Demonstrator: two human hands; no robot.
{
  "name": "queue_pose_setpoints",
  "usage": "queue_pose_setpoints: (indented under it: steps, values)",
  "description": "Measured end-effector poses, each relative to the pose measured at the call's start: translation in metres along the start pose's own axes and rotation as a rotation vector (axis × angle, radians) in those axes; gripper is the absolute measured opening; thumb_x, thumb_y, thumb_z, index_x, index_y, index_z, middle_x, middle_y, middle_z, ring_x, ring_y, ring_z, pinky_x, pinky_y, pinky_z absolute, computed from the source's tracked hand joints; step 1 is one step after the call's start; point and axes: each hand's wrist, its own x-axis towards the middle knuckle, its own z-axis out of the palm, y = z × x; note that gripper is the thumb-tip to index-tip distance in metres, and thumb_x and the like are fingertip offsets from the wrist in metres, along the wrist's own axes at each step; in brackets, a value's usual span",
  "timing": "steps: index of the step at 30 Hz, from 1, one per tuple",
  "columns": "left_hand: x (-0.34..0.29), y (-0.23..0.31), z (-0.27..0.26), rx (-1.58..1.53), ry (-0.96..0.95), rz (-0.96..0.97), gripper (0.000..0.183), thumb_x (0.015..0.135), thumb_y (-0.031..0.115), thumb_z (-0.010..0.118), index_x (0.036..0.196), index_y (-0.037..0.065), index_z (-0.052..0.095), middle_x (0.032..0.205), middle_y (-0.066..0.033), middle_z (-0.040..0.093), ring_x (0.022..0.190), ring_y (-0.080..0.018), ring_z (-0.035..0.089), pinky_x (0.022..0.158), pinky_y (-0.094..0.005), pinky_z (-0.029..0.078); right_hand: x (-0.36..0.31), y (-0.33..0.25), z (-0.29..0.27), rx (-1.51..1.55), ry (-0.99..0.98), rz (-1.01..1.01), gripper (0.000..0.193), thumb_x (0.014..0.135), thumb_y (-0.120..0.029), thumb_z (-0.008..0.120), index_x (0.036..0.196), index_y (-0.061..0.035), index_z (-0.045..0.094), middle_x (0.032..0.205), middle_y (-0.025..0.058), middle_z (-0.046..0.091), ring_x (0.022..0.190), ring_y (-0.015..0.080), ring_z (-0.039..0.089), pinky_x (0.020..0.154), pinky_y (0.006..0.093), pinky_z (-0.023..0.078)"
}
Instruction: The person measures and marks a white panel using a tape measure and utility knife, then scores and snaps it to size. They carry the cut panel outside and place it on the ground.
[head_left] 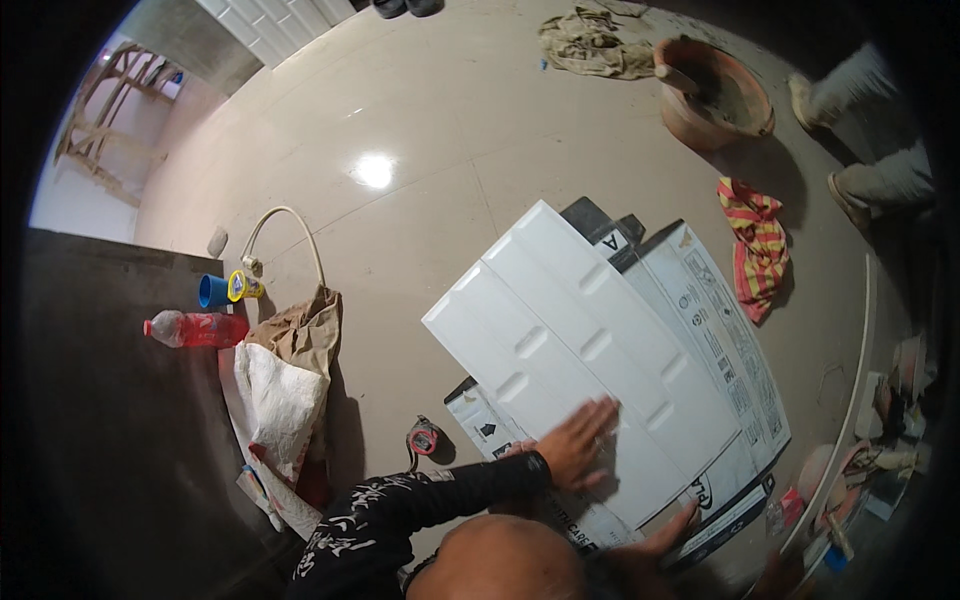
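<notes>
A white tile with grooves and short raised bars lies on top of printed white cardboard boxes. My left hand, at the end of a black sleeve with white print, lies flat on the tile's near part with its fingers stretched out. At the near right corner, my right hand touches the tile's edge and the cardboard. One of its fingers is stretched out; the others are mostly hidden. A red and black tape measure rests on the floor left of the boxes.
To the left are a bottle of red liquid, a blue cup, a yellow cup and a sack. A striped cloth, mortar tub and another person's legs are rightward. Clutter lines the right.
</notes>
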Motion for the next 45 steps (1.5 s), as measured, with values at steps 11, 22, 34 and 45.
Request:
queue_pose_setpoints:
  steps: [11, 22, 34, 45]
  values:
    - [-0.027, -0.172, -0.139, 0.558, 0.435, -0.637, 0.057, 0.101, 0.032, 0.056, 0.155, 0.016, 0.050, 0.160, -0.0125, 0.047, 0.151, -0.0375, 0.038, 0.125, -0.0577, 0.024, -0.023, -0.021, 0.021, 0.305, 0.106, 0.358, 0.094, 0.086, -0.067, 0.058, 0.154, -0.0142, 0.019, 0.152, 0.0155, 0.027, 0.137, 0.0341, 0.038, 0.115, 0.0558, 0.034]
    - [0.013, -0.024, -0.020, 0.061, 0.113, -0.114, 0.080, 0.098, 0.041, 0.057, 0.158, -0.005, 0.033, 0.165, -0.0270, 0.031, 0.155, -0.0407, 0.028, 0.127, -0.0565, 0.021, -0.023, -0.023, 0.028, 0.264, 0.079, 0.341, 0.094, 0.095, -0.074, 0.047, 0.165, -0.0182, 0.016, 0.167, 0.0152, 0.020, 0.148, 0.0343, 0.034, 0.122, 0.0585, 0.031]
    - [0.025, -0.165, -0.129, 0.667, 0.545, -1.018, 0.080, 0.105, 0.047, 0.044, 0.158, -0.012, 0.028, 0.168, -0.0245, 0.028, 0.160, -0.0389, 0.014, 0.126, -0.0658, 0.005, -0.020, -0.036, 0.035, 0.313, 0.180, 0.465, 0.079, 0.103, -0.067, 0.038, 0.161, -0.0152, 0.022, 0.161, 0.0124, 0.028, 0.148, 0.0311, 0.033, 0.122, 0.0556, 0.031]
    - [0.020, 0.053, 0.062, -0.046, -0.124, 0.102, 0.105, 0.089, 0.052, 0.067, 0.160, -0.009, 0.022, 0.171, -0.0206, 0.022, 0.160, -0.0304, 0.020, 0.131, -0.0504, 0.013, 0.000, 0.070, 0.007, -0.073, 0.014, -0.044, 0.086, 0.098, -0.065, 0.051, 0.157, -0.0074, 0.025, 0.157, 0.0183, 0.031, 0.146, 0.0335, 0.034, 0.123, 0.0536, 0.028]
